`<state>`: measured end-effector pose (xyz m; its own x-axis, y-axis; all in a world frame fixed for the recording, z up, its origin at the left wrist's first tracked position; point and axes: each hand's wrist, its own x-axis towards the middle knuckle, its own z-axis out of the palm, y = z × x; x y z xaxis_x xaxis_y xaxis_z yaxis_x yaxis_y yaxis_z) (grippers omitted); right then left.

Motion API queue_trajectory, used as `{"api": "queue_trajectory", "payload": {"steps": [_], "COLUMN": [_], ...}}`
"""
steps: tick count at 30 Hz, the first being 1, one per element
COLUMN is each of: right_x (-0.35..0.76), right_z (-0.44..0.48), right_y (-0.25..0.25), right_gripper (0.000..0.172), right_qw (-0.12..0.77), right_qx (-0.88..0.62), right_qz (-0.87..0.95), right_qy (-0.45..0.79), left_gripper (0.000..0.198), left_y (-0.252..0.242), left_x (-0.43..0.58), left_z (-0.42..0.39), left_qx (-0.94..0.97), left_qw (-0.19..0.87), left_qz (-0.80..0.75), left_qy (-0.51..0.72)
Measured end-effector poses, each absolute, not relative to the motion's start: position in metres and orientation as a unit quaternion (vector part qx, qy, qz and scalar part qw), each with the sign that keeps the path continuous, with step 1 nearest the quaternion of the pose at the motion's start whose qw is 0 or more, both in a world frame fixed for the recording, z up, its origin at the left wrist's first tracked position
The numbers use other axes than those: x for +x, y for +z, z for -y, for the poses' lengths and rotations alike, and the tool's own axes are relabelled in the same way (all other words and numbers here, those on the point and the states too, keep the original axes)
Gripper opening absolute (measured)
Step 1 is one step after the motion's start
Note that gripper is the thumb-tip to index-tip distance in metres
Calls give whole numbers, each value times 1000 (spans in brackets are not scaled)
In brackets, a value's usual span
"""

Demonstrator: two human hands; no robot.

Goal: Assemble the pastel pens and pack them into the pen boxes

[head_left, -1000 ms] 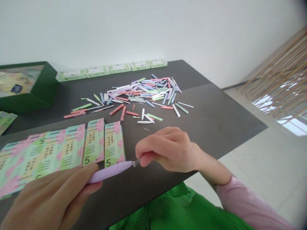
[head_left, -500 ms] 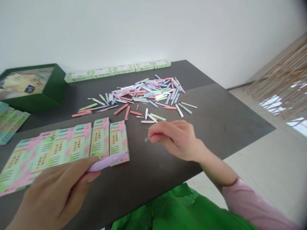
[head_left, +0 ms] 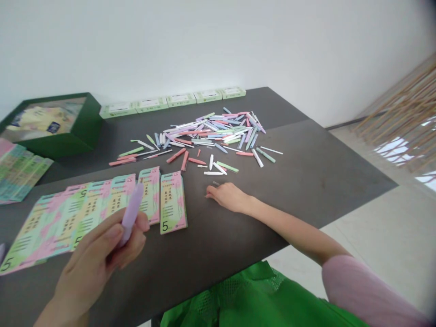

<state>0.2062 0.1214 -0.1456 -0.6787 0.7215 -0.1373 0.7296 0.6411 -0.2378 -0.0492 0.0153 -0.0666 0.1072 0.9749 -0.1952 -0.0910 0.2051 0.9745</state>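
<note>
My left hand [head_left: 98,259] grips a light purple pen [head_left: 132,213] between thumb and fingers, held upright above the front row of packets. On the dark table rests my right hand [head_left: 228,196], its fingertips pinched at the surface on a small clear plastic piece [head_left: 206,196] that barely shows. Another clear plastic piece [head_left: 215,183] lies just behind those fingers. Beyond them are a few white pen parts [head_left: 213,173] and a light green one [head_left: 227,167]. Pink and green packets [head_left: 173,204] lie in a row between my hands, partly covered by my left hand.
A wide pile of pastel pens and pen parts [head_left: 218,129] spreads over the table [head_left: 306,168]. Several light green boxes [head_left: 151,105] line the wall. A dark green box [head_left: 85,122] with yellow contents stands at the left, near a stack of packets [head_left: 32,175].
My left hand has turned the purple pen from nearly level to upright. My right hand has lowered to the table and moved slightly left with the clear piece. The view has shifted slightly.
</note>
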Motion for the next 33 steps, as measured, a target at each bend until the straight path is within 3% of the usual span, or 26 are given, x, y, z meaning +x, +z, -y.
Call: {"api": "queue_trajectory", "payload": {"steps": [4,10,22,27,33], "right_x": [198,196,198,195,194], "right_z": [-119,-118,-119,-121,-117], "right_y": [-153,-150,-151,-151,-147], "right_gripper": [30,32,36,33,34], "right_qw": [46,70,61,49,-8], "right_qx": [383,389,410,421,441], "right_qz": [-914,-913,-904,-899,-887], "right_qy": [-123,-105,-101,-110,-136], "left_gripper": [21,36,26,11,7], "left_y": [-59,-49,-46,-46,-48], "left_x": [-41,-30,-21,-15,-6], "left_z": [-18,-21,-28,-33,-41], "left_qx": [369,337,298,323,266], "left_qw": [700,725,710,681,626], "left_qz": [-392,-330,-323,-350,-407], "left_qy": [469,501,550,556,610]}}
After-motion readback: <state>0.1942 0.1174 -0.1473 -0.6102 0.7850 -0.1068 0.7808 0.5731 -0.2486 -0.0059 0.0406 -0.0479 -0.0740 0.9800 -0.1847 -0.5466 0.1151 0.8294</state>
